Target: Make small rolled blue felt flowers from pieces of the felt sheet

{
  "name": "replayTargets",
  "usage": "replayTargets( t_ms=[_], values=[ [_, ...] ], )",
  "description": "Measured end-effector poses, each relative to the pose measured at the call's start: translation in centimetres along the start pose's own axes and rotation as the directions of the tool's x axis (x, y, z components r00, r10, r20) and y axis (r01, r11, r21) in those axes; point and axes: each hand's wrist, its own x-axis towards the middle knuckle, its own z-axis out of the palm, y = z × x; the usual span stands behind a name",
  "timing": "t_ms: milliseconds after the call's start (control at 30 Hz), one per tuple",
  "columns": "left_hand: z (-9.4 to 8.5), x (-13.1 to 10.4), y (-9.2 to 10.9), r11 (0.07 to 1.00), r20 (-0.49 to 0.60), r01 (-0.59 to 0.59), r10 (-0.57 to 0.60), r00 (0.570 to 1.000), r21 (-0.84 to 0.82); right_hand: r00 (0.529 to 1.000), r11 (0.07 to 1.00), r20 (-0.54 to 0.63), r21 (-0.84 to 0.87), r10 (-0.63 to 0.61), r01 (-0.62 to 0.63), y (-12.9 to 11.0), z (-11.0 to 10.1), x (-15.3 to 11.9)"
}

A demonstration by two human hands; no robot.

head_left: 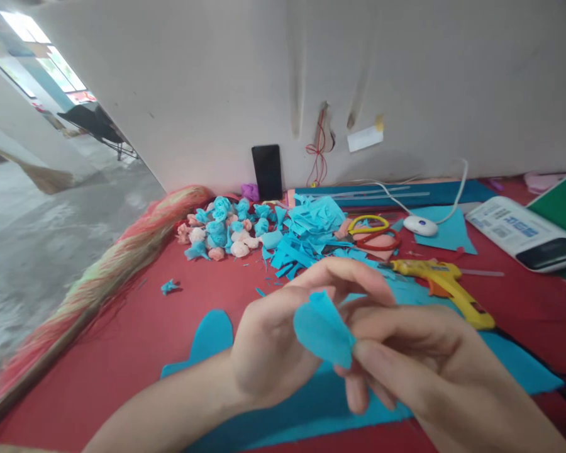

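Note:
A small blue paper petal piece (323, 330), folded or rolled along its upper edge, is held up between my two hands. My right hand (405, 352) pinches its right end between thumb and fingers. My left hand (283, 333) curls around behind it, with the index finger arching over toward the right hand; some of its fingertips are hidden behind the paper. Under both hands lies a large blue paper sheet (273, 421). A rounded blue paper piece (212, 336) is beside my left forearm.
Blue and pink paper flowers (219, 233) sit behind, next to a pile of blue paper strips (311, 220). Scissors (375, 242), a yellow glue gun (446, 277), a white scale (519, 226) and a phone (266, 173) stand around. A fringed bundle (108, 283) edges the red table.

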Motion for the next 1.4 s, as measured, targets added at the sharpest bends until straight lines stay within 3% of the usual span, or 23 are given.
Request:
replayTargets(
  t_ms=[133, 200, 300, 367, 467, 700, 867, 1067, 1200, 1400],
  values=[
    [-0.1, -0.2, 0.3, 0.94, -0.09, -0.121, 0.157, 0.984, 0.318, 0.968, 0.963, -0.208, -0.255, -0.137, 0.082, -0.7, -0.1, -0.4],
    [0.0, -0.3, 0.5, 0.82, -0.045, -0.208, 0.274, 0.961, 0.533, 0.937, 0.923, -0.263, -0.363, -0.231, 0.126, -0.8, 0.0, -0.5],
    [0.3, -0.3, 0.5, 0.588, 0.036, -0.328, 0.452, 0.891, 0.739, 0.907, 0.87, -0.284, -0.47, -0.31, 0.15, -0.8, 0.3, -0.5],
    [0.4, -0.2, 0.5, 0.482, 0.031, -0.332, 0.53, 0.847, 0.811, 0.903, 0.85, -0.285, -0.508, -0.321, 0.141, -0.9, 0.5, -0.3],
    [0.5, -0.3, 0.3, 0.412, -0.004, -0.296, 0.589, 0.808, 0.861, 0.893, 0.838, -0.31, -0.532, -0.325, 0.121, -0.9, 0.7, -0.3],
    [0.3, -0.6, 0.5, 0.399, 0.024, -0.308, 0.577, 0.816, 0.863, 0.894, 0.856, -0.315, -0.5, -0.319, 0.13, -0.6, 0.4, -0.8],
    [0.2, -0.5, 0.8, 0.436, 0.071, -0.359, 0.551, 0.832, 0.826, 0.921, 0.893, -0.303, -0.44, -0.244, 0.092, -0.7, 0.4, -0.7],
    [0.4, -0.3, 1.0, 0.398, 0.06, -0.349, 0.582, 0.811, 0.848, 0.878, 0.862, -0.38, -0.502, -0.292, 0.069, -0.6, 0.8, -0.6],
    [0.5, -0.3, 1.1, 0.422, 0.047, -0.323, 0.545, 0.837, 0.847, 0.838, 0.831, -0.425, -0.554, -0.342, 0.058, -0.1, 1.0, -0.7],
    [0.5, -0.3, 1.2, 0.509, 0.001, -0.313, 0.522, 0.853, 0.802, 0.83, 0.8, -0.404, -0.595, -0.385, 0.082, -0.1, 0.5, -0.6]
  ],
)
